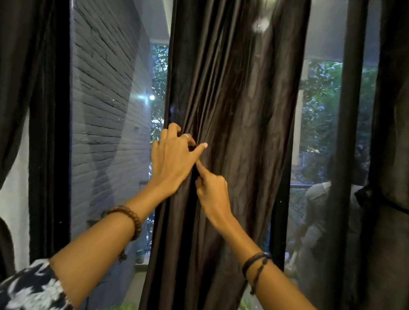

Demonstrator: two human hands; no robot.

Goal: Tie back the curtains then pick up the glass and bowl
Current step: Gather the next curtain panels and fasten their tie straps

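Fingers: left hand (pixel 173 158) curls into the folds of the dark middle curtain (pixel 233 109), gripping them; right hand (pixel 211 192) pinches the fabric just below, forefinger out.
Curtain: hangs gathered between two window panes.
Writing: none legible.

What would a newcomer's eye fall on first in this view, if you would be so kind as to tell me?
First, the tall dark brown satin curtain hanging gathered in the middle of the window, with both hands working at its folds. The left hand bunches the fabric at the curtain's left edge, while the right hand just below points its index finger up into the same fold. To the left, a grey brick wall shows through the glass.
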